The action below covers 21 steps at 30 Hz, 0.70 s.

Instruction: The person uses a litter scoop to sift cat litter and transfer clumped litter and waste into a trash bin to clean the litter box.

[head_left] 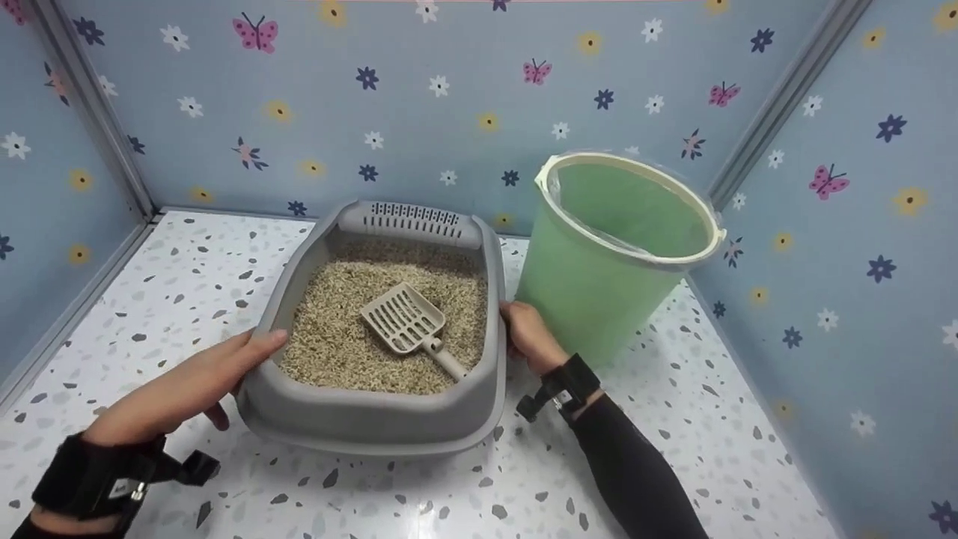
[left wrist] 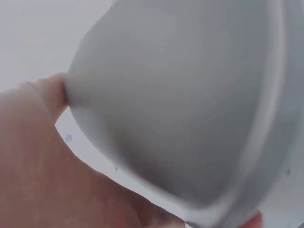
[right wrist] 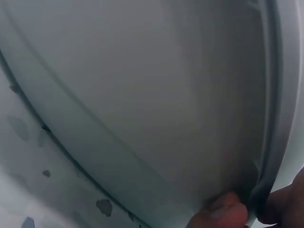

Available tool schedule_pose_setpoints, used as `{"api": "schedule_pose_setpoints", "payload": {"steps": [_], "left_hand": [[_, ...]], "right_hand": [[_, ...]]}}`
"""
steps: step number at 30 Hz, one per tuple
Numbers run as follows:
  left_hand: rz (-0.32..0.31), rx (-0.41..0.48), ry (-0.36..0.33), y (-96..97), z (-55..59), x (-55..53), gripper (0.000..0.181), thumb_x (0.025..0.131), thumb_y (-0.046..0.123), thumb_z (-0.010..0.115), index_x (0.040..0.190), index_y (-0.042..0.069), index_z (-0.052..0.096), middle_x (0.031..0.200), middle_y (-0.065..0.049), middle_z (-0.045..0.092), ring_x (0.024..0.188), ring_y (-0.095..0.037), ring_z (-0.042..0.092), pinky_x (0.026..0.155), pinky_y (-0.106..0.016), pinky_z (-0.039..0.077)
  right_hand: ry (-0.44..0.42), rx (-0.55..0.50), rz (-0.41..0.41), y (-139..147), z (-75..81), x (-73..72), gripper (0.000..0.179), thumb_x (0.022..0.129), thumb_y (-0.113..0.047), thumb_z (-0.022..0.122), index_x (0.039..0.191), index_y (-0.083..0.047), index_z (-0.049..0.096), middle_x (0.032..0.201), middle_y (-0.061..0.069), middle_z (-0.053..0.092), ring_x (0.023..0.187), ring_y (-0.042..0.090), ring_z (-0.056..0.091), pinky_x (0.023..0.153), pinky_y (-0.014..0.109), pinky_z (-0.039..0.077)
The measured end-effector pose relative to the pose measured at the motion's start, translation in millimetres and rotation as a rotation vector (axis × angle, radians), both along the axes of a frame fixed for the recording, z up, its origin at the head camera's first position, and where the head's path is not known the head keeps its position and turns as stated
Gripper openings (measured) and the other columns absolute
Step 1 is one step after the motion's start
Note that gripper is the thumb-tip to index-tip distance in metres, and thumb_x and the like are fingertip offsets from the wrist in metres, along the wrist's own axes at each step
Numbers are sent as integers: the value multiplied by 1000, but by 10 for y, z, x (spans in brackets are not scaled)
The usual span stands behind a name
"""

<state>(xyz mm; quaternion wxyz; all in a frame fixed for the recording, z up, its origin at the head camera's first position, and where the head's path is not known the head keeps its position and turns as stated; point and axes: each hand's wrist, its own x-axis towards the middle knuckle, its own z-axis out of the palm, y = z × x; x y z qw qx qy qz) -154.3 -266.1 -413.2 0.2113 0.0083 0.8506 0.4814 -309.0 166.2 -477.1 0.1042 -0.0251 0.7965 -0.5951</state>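
Note:
A grey litter box (head_left: 374,419) holds tan granular litter (head_left: 337,329), with a beige slotted scoop (head_left: 404,318) lying on it, its handle toward the near right corner. My left hand (head_left: 187,382) grips the box's left side, thumb over the rim; in the left wrist view the fingers reach along the box's outer wall (left wrist: 171,85), partly hidden. On the right side, my right hand (head_left: 531,333) holds the rim. The right wrist view has the box edge (right wrist: 280,95) between thumb and fingertip (right wrist: 223,211).
A green bin (head_left: 591,299) with a cream rim and clear liner stands close to the box's right, beside my right hand. The white speckled tabletop (head_left: 202,262) is bounded by blue flowered panels (head_left: 441,105) at the back and both sides.

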Motion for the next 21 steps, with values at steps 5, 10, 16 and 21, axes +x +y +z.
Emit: {"api": "schedule_pose_setpoints", "payload": {"steps": [5,10,16,21], "left_hand": [[35,-14,53,64,-75,-12,91,115,69,37,163,-8,35,140,-32,55,93,-29,57,67,-40,55],[69,4,153,-7,-173,-66,57,118,60,40,119,5,56,91,-8,55,67,-20,50,55,-32,48],[73,38,237,-255,-230,-207,49,121,52,35,99,10,49,77,-5,50,58,-20,47,59,-34,46],[68,42,217,-303,-233,-223,58,120,59,28,104,9,49,79,-7,50,64,-25,51,67,-37,48]], "right_hand": [[34,-31,24,15,-33,31,44,116,-34,45,80,-15,59,60,-4,47,46,9,41,41,23,35],[-5,-79,10,0,-22,141,41,117,-34,46,85,-13,59,62,-4,46,48,9,39,44,26,33],[-82,-191,48,-31,-21,379,40,120,-33,39,87,-12,48,62,-1,43,47,11,37,43,24,29],[-127,-218,68,0,-33,421,40,119,-30,41,87,-9,52,65,2,51,47,12,42,42,23,32]]}}
